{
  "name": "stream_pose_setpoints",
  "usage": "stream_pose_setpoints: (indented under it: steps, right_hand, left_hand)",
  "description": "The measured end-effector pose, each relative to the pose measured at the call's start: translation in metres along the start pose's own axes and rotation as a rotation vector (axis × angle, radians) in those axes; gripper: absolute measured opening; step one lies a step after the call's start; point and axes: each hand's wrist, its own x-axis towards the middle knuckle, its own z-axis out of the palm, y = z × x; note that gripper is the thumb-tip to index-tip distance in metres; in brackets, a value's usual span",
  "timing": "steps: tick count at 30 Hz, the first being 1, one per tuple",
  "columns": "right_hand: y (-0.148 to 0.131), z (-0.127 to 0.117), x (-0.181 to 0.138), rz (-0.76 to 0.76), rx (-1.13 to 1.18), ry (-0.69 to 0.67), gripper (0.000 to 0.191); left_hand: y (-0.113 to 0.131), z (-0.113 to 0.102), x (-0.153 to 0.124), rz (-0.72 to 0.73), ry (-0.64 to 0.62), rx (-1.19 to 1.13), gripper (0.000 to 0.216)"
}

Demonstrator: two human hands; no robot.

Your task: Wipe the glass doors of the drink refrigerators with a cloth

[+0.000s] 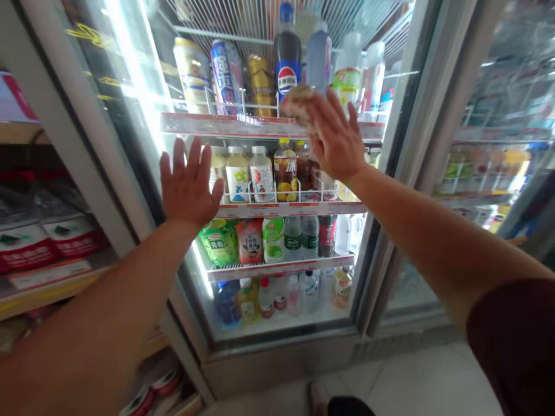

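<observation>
I face a lit drinks fridge with its left glass door (pixel 130 115) swung open. My left hand (pixel 188 185) is open, fingers spread and pointing up, at the door's inner edge beside the second shelf (pixel 286 209) of juice bottles. My right hand (pixel 333 141) reaches to the price rail of the top shelf (pixel 243 124), its fingers stretched upward. A brownish crumpled cloth (pixel 297 101), blurred, sits at its thumb and forefinger against the rail, below a cola bottle (pixel 287 55).
Lower shelves hold green and red bottles (pixel 249 240) and water bottles. A second fridge door (pixel 489 144) stands shut on the right. Store shelving with red-and-white packs (pixel 43 242) is on the left. My foot (pixel 321 398) shows on the tiled floor.
</observation>
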Motion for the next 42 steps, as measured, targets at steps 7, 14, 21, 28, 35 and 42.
stream_pose_setpoints:
  steps: [7, 14, 21, 28, 35, 42]
  right_hand:
    - [0.008, 0.005, 0.037, -0.174, 0.068, -0.026, 0.060]
    - [0.015, -0.003, 0.048, -0.163, 0.080, 0.029, 0.059]
    - [0.015, 0.009, 0.041, 0.367, -0.028, 0.355, 0.063]
    - [0.002, -0.004, 0.035, 0.029, -0.090, -0.012, 0.065]
    - [0.002, -0.008, 0.047, 0.120, -0.115, -0.010, 0.061]
    - [-0.004, -0.019, 0.099, 0.192, -0.135, 0.134, 0.073]
  left_hand:
    - [-0.003, 0.002, 0.003, -0.025, 0.008, 0.018, 0.079]
    - [0.002, -0.004, 0.004, -0.036, 0.054, 0.063, 0.071]
    - [0.020, -0.026, 0.087, -0.022, 0.182, 0.016, 0.069]
    - [0.037, -0.005, 0.112, -0.113, 0.059, -0.047, 0.076]
    - [0.029, 0.004, 0.104, -0.132, 0.054, -0.043, 0.084]
    - [0.037, 0.002, 0.102, -0.116, 0.104, -0.073, 0.078]
